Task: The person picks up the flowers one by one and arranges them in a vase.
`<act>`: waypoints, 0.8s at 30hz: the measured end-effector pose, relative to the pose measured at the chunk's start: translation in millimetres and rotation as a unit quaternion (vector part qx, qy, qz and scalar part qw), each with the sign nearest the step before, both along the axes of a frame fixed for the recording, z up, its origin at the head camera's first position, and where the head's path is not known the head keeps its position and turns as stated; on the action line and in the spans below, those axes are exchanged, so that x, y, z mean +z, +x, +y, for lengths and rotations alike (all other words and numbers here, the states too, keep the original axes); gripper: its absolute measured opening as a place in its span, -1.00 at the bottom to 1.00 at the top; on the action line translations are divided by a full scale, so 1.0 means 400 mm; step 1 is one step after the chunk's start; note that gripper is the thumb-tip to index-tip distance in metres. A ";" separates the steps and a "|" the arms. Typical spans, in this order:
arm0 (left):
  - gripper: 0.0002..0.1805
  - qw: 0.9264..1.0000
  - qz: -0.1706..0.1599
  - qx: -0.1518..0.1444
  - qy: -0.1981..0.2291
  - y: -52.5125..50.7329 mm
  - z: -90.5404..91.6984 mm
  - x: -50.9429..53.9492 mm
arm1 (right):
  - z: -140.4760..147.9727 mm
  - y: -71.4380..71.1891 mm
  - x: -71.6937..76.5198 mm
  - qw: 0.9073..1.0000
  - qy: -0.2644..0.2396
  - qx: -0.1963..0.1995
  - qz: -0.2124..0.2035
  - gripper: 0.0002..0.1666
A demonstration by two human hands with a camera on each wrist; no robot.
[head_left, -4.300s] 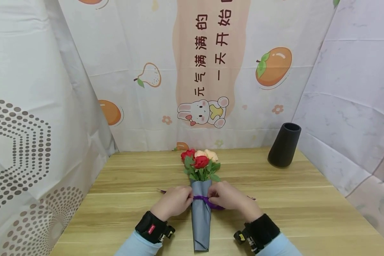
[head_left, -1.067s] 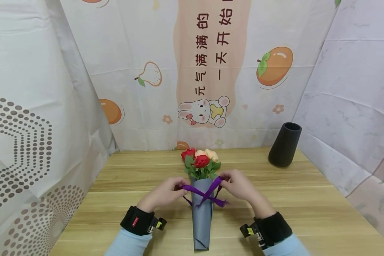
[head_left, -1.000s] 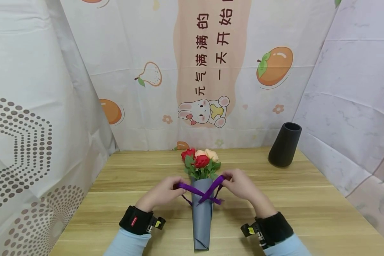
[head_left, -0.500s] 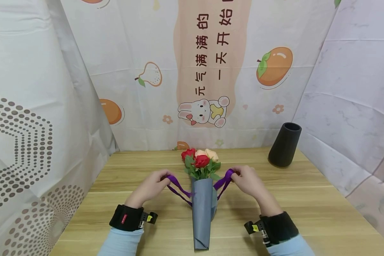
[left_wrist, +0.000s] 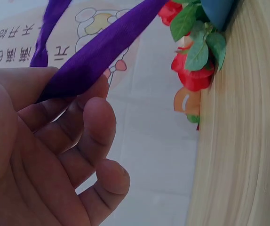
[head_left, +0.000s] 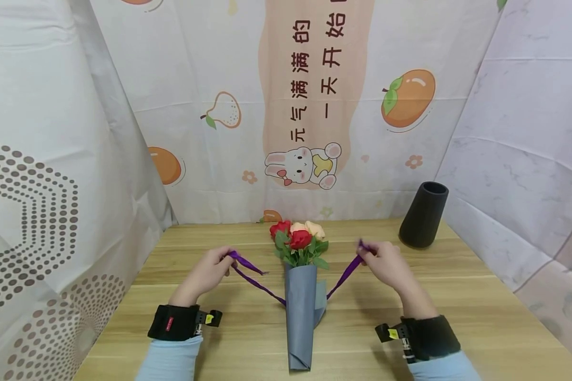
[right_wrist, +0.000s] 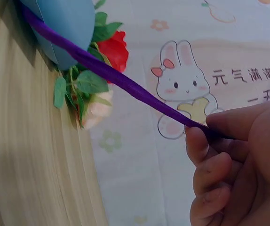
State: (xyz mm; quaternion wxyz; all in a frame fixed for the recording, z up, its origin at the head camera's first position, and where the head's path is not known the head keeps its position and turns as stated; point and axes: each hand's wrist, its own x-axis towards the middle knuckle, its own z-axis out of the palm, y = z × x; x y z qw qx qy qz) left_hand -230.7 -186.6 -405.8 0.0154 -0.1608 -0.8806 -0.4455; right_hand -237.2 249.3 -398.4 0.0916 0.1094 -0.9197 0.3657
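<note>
A bouquet of red and peach roses (head_left: 300,240) lies on the table, wrapped in a grey-blue paper sleeve (head_left: 300,317). A loose flap of the paper stands out on its right side. My left hand (head_left: 204,275) pinches a purple ribbon (left_wrist: 102,52) between thumb and index finger, left of the bouquet, and a short free end hangs from the pinch. To the right, my right hand (head_left: 388,267) pinches the ribbon's other end (right_wrist: 125,84). Both lengths slant down to the sides of the wrapping; where the ribbon passes behind it is hidden.
A black tapered vase (head_left: 423,216) stands at the back right of the wooden table (head_left: 209,338). Behind hangs a printed cloth (head_left: 219,174), with more cloth at both sides.
The purple ribbon was crossed over the front of the wrapping; it has come apart into two separate lengths. Both hands have moved outward, and the paper flap has opened out on the right.
</note>
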 end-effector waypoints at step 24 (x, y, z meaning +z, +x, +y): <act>-0.74 0.995 0.019 0.090 -0.025 0.007 -0.144 -0.001 | 0.109 0.008 0.008 0.998 0.046 -0.046 -0.017 -0.68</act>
